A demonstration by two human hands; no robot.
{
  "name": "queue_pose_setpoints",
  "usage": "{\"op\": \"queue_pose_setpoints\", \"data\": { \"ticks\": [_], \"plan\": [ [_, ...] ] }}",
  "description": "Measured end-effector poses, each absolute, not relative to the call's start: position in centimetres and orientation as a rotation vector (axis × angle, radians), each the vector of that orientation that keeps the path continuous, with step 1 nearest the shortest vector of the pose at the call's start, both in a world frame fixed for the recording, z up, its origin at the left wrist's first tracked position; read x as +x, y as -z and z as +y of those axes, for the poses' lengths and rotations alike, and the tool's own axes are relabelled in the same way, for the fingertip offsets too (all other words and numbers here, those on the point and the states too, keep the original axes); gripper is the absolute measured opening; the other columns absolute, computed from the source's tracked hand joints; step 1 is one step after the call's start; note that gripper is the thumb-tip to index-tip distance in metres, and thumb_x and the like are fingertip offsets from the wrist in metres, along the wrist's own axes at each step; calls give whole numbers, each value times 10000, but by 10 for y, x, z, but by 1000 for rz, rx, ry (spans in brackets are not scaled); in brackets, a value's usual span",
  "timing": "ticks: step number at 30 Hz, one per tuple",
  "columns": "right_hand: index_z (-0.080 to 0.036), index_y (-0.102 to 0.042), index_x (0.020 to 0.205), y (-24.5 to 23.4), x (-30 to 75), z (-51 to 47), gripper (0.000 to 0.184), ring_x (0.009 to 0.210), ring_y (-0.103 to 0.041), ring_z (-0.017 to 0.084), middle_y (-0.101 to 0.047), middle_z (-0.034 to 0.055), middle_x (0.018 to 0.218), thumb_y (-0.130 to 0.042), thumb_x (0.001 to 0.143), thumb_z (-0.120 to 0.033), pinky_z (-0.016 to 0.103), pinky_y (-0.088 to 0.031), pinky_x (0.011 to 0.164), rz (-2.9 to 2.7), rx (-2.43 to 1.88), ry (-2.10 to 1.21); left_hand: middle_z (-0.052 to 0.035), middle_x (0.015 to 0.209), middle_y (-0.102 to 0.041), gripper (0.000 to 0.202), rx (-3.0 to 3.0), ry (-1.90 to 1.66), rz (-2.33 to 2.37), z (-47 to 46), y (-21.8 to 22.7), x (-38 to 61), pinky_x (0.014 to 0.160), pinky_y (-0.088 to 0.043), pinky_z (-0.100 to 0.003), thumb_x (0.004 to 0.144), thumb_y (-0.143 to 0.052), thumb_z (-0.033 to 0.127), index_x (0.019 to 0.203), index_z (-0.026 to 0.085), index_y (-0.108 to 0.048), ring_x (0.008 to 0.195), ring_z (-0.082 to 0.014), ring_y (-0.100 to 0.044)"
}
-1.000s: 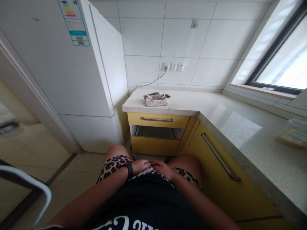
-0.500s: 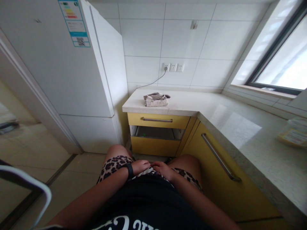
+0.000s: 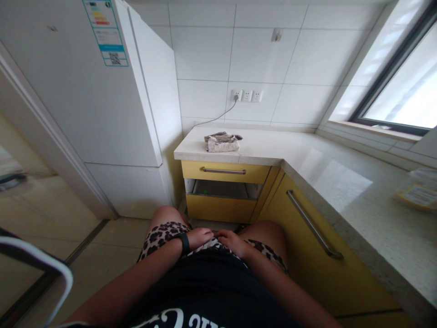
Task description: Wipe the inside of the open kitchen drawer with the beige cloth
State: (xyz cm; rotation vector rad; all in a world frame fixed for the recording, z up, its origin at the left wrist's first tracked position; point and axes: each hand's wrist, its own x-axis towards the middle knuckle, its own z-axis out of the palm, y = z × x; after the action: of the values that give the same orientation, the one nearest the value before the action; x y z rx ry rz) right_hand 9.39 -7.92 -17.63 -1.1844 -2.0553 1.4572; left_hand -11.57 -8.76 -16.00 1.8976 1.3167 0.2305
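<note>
Still logged unmoved over the last second: left hand (image 3: pixel 201 237) and right hand (image 3: pixel 232 242) slack on leopard shorts (image 3: pixel 160 235), apparently empty.

Leopard-print shorts (image 3: pixel 160 234), perhaps beige cloth (image 3: pixel 222 143)

left hand (image 3: pixel 201 237): resting on lap (image 3: pixel 160 234), fingers loose | right hand (image 3: pixel 232 242): same, just beside

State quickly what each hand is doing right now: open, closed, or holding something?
Left hand: open, loosely curled, holds nothing, rests on the leopard-print shorts.
Right hand: open, lies flat on the shorts, holds nothing.
</note>
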Motion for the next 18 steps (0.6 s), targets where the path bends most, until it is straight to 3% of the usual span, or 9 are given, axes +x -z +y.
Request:
{"op": "queue_pose_setpoints", "data": {
  "ticks": [18],
  "plan": [
    [-146, -725, 1053, 173, 94, -80, 401, 979, -648, 249, -731, 85, 1024, -480, 820, -361, 361, -467, 902, -2063, -1174, -1448, -50, 1005, -698, 446, 1893, -234, 1320, -86, 165, -116, 801, -429, -256, 933, -362, 465, 1013, 174, -690, 943, -190, -602]
  ]
}}
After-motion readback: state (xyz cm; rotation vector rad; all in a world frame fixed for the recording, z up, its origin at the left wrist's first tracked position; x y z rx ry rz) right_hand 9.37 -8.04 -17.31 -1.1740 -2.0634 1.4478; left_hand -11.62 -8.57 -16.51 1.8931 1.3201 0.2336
